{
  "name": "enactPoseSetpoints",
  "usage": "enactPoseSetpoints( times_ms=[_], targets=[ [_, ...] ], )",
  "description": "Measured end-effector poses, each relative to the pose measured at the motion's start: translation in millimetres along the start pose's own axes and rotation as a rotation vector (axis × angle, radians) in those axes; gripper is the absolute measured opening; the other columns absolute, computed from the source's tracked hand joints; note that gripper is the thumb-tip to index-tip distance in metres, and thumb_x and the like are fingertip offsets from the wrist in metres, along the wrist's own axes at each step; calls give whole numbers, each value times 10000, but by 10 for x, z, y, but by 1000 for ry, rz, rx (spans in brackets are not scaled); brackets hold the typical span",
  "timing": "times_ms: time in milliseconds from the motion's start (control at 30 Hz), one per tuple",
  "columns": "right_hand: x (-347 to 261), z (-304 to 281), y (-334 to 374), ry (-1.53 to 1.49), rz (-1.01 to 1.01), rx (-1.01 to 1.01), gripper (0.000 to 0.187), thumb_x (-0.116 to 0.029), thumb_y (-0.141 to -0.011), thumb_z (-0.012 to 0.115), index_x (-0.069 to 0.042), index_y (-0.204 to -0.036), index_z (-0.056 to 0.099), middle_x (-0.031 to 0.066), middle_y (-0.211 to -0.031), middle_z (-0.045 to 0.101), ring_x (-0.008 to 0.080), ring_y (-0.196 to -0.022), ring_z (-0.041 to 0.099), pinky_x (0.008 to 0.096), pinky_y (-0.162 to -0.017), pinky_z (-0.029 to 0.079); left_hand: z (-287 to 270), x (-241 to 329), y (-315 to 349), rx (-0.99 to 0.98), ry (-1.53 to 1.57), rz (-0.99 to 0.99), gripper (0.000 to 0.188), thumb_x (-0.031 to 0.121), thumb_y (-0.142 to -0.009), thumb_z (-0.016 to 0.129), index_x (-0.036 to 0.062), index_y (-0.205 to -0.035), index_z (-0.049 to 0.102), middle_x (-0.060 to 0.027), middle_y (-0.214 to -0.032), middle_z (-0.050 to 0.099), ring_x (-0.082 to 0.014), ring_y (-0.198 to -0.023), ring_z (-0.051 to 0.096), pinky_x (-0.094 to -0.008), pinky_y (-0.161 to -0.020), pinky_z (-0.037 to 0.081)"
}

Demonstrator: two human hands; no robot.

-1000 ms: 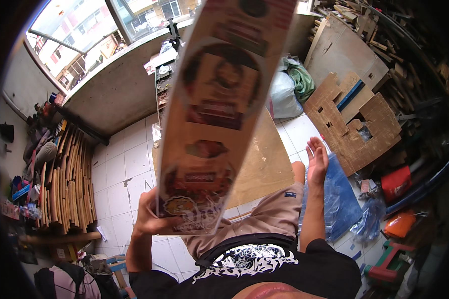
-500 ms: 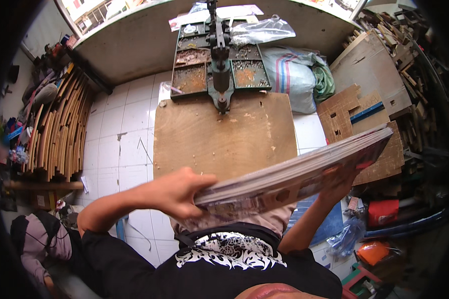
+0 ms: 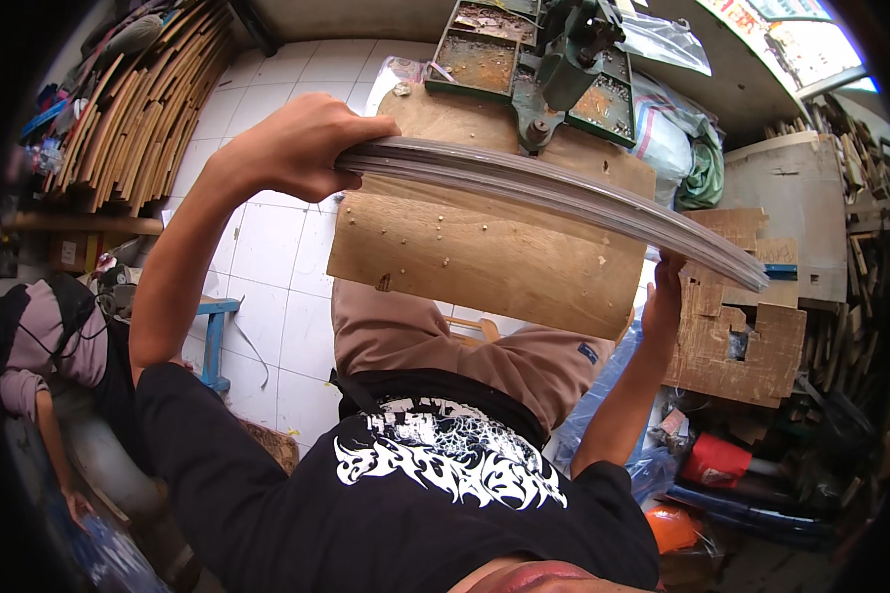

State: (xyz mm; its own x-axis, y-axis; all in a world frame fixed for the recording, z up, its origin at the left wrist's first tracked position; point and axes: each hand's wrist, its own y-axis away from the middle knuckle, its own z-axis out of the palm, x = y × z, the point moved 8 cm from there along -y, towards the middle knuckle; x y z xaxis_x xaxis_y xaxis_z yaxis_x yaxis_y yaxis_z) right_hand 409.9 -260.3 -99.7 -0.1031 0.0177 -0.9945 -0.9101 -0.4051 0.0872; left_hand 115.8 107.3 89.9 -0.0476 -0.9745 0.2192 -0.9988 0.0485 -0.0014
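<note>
Both my hands hold up a stack of thin, flat sheets with shiny edges, seen almost edge-on above a wooden board. My left hand is closed around the stack's left end, its thumb along the upper side. Near the right end, my right hand holds the stack from below, its fingertips partly hidden behind it. The stack slopes down toward the right. Small pale bits are scattered on the board, which lies over my lap side of the bench. What the sheets show on their faces is hidden.
Beyond the board stands a dark green hand press with divided metal trays of small parts. Cut boards stack at left; cut-out panels lean at right beside a woven sack. Another person's hand is at lower left.
The stack has risen away from my body toward the press and turned edge-on, its right end now lower than its left. Both hands moved with it, and the view has swung left.
</note>
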Motion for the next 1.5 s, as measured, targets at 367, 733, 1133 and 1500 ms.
enactPoseSetpoints(
  times_ms=[367,733,1133,1500],
  targets=[
    [425,203,-146,582,-143,-178,565,-293,-959,525,-71,-1454,367,142,-1522,280,281,-1444,189,376,-1161,186,238,-269,-19,-35,5,-35,394,89,-602,711,90,-977,590,-167,-643,595,-387,-639,598,-458,-572,446],
    [-86,360,-80,654,-301,-112,374,-85,-901,592,-20,-1260,510,156,-1277,537,280,-1247,450,394,-1083,307,195,-332,-212,-58,148,-105,431,49,-554,717,66,-970,607,-165,-713,628,-375,-674,608,-411,-608,474],
    [-404,-971,-53,53,-201,230,782,-467,-958,525,32,-1488,238,230,-1515,305,289,-1430,260,372,-1176,182,169,-195,-273,-27,131,-189,421,15,-532,697,67,-938,601,-156,-691,612,-373,-622,585,-406,-566,436],
    [-471,-254,-460,-315,-281,101,890,-677,-958,128,60,-1244,538,228,-1123,638,321,-1056,612,420,-969,436,139,0,-126,158,-53,-231,449,54,-589,700,58,-1017,561,-120,-853,607,-349,-747,558,-405,-693,410]
  ],
)
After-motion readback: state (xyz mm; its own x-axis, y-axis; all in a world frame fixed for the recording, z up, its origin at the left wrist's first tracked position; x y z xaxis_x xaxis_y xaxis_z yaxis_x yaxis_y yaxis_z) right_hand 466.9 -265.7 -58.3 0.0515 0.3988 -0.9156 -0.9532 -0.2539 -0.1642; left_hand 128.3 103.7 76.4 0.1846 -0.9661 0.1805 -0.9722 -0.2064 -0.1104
